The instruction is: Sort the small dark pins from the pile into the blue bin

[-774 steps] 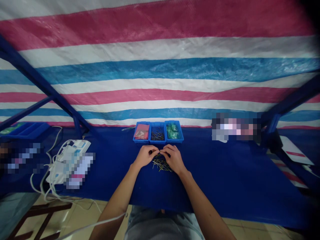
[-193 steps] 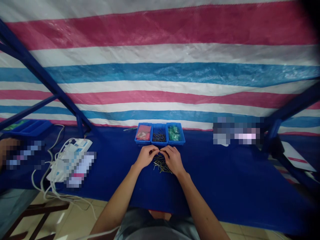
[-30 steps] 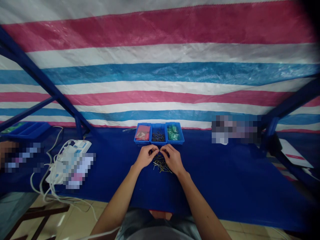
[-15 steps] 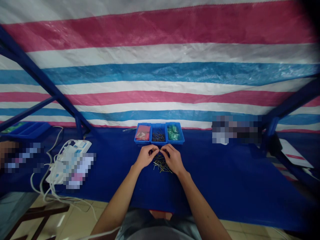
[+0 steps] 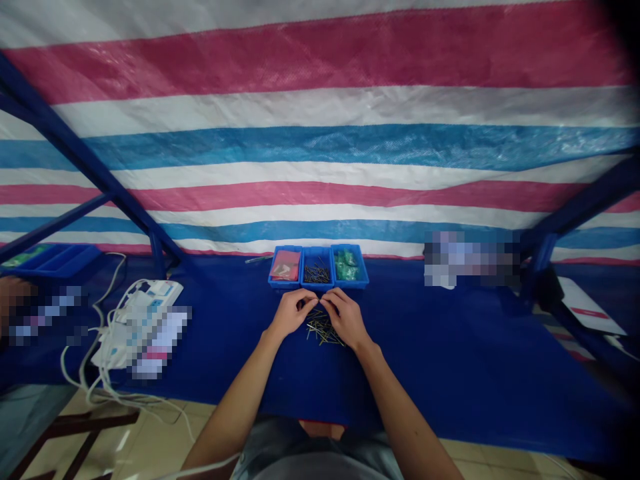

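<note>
Fingers (image 5: 309, 305) of both hands curl inward and close to a narrow pinch, the left hand (image 5: 290, 314) and right hand (image 5: 346, 319) meeting almost fingertip to fingertip just above a loose pile of thin metal pins (image 5: 324, 331). Whether a pin sits in that pinch is too small to tell. The pile lies on a blue table cover (image 5: 465, 353), right under the hands at six o'clock from the fingertips, its brass-coloured and dark pins crossing at all angles.

At twelve o'clock, just beyond the hands, three blue plastic bins stand side by side, touching. The left bin (image 5: 284, 285) holds a red packet (image 5: 285, 265), the middle bin (image 5: 317, 287) holds a heap of dark pins (image 5: 317, 273), and the right bin (image 5: 351, 285) holds green bagged parts (image 5: 345, 265). A thin pen-like item (image 5: 259, 259) lies just behind the left bin at eleven o'clock.

Well apart at nine o'clock sits a pixelated white device (image 5: 147, 320) with white cables (image 5: 103, 373) trailing over the table edge. A blue compartment tray (image 5: 55, 260) stands beyond it at ten o'clock, and a pixelated patch (image 5: 470, 260) sits at two o'clock. A pink, white and blue striped tarpaulin (image 5: 320, 147) hangs behind everything, crossed by blue steel frame bars (image 5: 85, 153).
</note>
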`<action>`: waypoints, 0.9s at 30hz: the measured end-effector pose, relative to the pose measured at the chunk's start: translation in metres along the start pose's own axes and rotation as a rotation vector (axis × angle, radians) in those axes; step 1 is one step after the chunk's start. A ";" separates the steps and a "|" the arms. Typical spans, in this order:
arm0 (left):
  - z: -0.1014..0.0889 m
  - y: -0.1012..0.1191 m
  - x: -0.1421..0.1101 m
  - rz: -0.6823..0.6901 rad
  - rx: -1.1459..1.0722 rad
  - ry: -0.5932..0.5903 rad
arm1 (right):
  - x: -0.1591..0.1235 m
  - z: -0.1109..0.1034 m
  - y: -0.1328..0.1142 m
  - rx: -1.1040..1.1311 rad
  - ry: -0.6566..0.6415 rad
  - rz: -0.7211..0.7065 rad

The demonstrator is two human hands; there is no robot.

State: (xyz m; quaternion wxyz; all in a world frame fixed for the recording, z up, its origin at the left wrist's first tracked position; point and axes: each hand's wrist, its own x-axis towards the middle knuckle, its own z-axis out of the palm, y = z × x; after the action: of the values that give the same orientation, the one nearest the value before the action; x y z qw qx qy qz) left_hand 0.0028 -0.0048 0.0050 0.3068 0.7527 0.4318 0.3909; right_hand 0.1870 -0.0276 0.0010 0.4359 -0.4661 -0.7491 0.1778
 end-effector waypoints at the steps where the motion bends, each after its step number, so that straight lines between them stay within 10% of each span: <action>1: 0.000 0.001 0.000 0.001 0.000 0.002 | 0.000 0.000 0.000 -0.001 -0.005 0.000; 27: 0.000 0.000 0.000 0.016 0.023 0.008 | 0.000 0.000 0.001 0.015 0.031 0.010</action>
State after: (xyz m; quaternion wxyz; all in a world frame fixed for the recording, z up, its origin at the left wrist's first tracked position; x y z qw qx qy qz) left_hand 0.0025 -0.0045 0.0051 0.2931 0.7581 0.4316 0.3913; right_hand 0.1876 -0.0271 0.0011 0.4500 -0.4692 -0.7387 0.1783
